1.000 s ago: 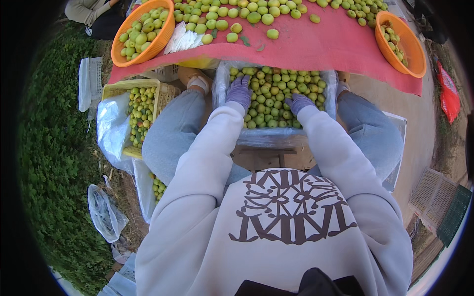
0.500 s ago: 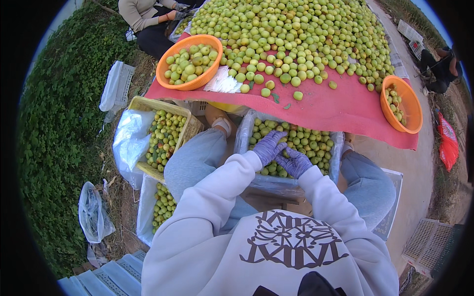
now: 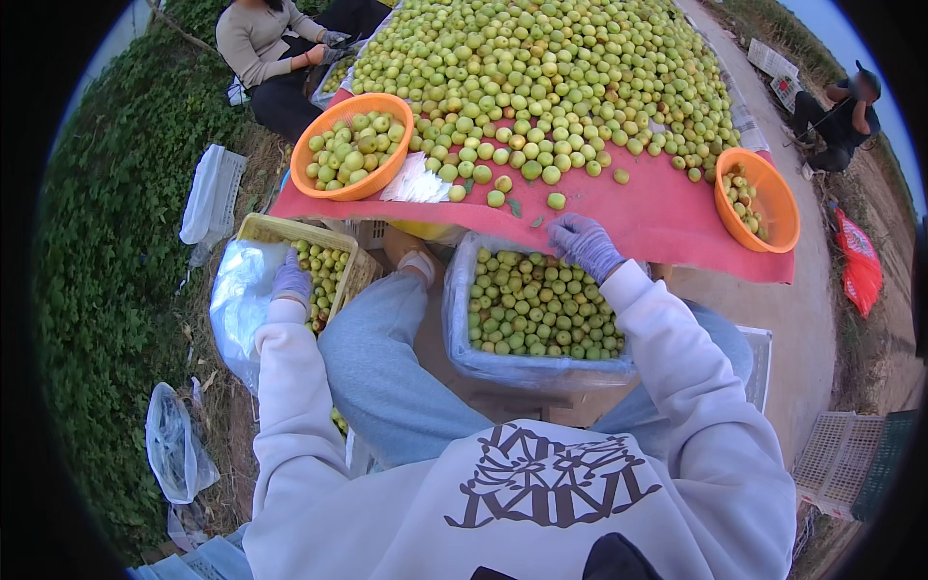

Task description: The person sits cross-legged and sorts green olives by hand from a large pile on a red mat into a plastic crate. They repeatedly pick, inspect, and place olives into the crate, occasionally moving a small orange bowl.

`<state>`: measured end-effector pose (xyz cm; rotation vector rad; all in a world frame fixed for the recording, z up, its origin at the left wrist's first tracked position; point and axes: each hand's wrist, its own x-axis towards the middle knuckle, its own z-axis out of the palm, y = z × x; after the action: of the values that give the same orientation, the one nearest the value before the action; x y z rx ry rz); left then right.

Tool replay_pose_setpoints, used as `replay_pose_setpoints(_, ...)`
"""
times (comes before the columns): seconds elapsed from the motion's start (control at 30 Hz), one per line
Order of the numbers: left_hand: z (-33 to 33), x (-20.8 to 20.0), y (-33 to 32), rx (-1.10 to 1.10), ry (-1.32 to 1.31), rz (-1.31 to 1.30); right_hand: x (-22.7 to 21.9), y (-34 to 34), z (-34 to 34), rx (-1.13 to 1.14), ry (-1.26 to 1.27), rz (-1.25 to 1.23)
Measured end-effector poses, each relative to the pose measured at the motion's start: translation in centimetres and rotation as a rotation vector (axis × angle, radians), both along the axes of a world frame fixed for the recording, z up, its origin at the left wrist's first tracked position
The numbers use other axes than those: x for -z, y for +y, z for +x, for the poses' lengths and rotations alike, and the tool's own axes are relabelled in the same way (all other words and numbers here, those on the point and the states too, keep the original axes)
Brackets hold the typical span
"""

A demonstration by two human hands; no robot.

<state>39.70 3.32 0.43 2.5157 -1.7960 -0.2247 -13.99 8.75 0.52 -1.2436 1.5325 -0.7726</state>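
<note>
My left hand (image 3: 292,280), in a purple-grey glove, reaches down at the yellow crate (image 3: 360,280) on my left, beside its plastic liner (image 3: 246,290). Its fingertips are partly lost against the small round green fruit (image 3: 327,266), which look like jujubes, so I cannot see whether it holds any. My right hand (image 3: 585,245), gloved alike, hovers over the far right corner of the plastic-lined crate (image 3: 541,368) between my knees. Its fingers are extended and bent a little, with no fruit visible in them. Green jujubes (image 3: 541,304) fill that middle crate.
A red cloth (image 3: 638,208) covers the table, with a large jujube heap (image 3: 541,77). Orange baskets of fruit stand at its left (image 3: 391,166) and right (image 3: 773,203). One person (image 3: 256,48) sits at far left, another (image 3: 841,121) at far right. Empty crates (image 3: 841,454) lie right.
Both hands were together over the middle crate. My left hand has moved left to the yellow crate, and my right hand has shifted toward the table edge. The view has shifted slightly.
</note>
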Motion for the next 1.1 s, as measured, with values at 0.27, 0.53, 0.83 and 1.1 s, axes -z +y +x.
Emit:
replay_pose_setpoints(0.27, -13.0, -2.9, -1.7, 0.38, 0.51, -0.334, -0.4, -18.3, -5.1, -0.045, 0.971, -0.204)
replay_pose_setpoints(0.53, -30.0, -2.0, -6.4, 0.645, 0.165, -0.294, -3.1, -18.5, -3.4, -0.437, 1.18, -0.054)
replay_pose_setpoints(0.83, -32.5, -0.1, -7.3, 0.904, 0.24, -0.069, -3.0, -25.2, 9.0, -0.184, 0.703, -0.548)
replay_pose_setpoints(1.1, -31.8, 2.1, -8.5, 0.575, 0.716, -0.197, -5.1, -27.7, 22.2, -0.184, 0.513, -0.962)
